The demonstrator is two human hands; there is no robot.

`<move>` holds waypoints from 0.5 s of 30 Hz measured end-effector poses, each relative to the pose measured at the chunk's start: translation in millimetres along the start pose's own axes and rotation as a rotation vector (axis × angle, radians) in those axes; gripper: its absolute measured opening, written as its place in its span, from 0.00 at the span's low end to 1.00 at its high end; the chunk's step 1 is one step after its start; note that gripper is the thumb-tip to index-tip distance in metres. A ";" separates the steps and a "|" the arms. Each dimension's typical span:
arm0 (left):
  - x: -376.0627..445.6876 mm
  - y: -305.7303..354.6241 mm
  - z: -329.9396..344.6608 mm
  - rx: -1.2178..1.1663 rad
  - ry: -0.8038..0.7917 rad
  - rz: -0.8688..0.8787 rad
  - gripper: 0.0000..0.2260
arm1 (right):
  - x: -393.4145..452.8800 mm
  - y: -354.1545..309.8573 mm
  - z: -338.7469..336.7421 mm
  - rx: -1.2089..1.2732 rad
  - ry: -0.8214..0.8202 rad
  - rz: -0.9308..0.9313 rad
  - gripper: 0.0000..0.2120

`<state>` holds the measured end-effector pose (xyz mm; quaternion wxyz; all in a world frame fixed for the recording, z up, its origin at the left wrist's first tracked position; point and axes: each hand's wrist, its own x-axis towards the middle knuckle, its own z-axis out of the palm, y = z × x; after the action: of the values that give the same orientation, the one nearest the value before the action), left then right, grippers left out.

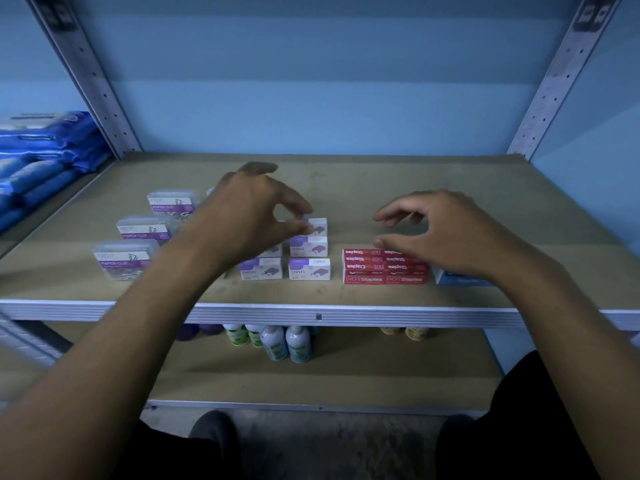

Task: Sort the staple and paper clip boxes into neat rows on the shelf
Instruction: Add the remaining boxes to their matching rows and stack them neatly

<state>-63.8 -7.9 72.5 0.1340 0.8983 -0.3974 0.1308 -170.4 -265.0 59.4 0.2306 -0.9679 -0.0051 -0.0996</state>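
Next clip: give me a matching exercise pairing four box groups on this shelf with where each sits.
Things:
1. clear paper clip boxes
2. white-and-purple staple boxes
3. red staple boxes
4. blue box

Places:
A. under the right hand's wrist, far right
B. left end, in a diagonal line
C. middle, at the left hand fingertips
D. just below the right hand fingers

Pairs: 1-B, 2-C, 3-D, 4-A

A pale blue wall (311, 81) backs a metal rack of perforated grey uprights (90, 81) and brown boards (381, 174), under dim, bluish light; grey floor (329, 441) lies below.
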 end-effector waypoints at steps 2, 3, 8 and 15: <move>-6.6 -13.8 -5.4 0.034 -0.025 -0.035 0.12 | 8.0 -7.0 7.0 -0.005 0.017 -0.028 0.21; -9.2 -19.3 -6.8 0.040 -0.043 -0.054 0.11 | 12.3 -11.1 10.6 -0.008 0.019 -0.041 0.20; -16.1 -36.6 -5.7 0.058 -0.109 -0.113 0.11 | 32.5 -31.6 30.7 0.009 0.030 -0.107 0.17; -21.0 -48.9 -3.9 0.056 -0.119 -0.121 0.11 | 51.3 -47.8 55.0 0.011 -0.010 -0.135 0.11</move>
<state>-41.3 39.4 62.2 0.0926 0.9303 -0.3457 0.0802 -112.2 -199.5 42.7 0.2288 -0.9645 -0.0723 -0.1099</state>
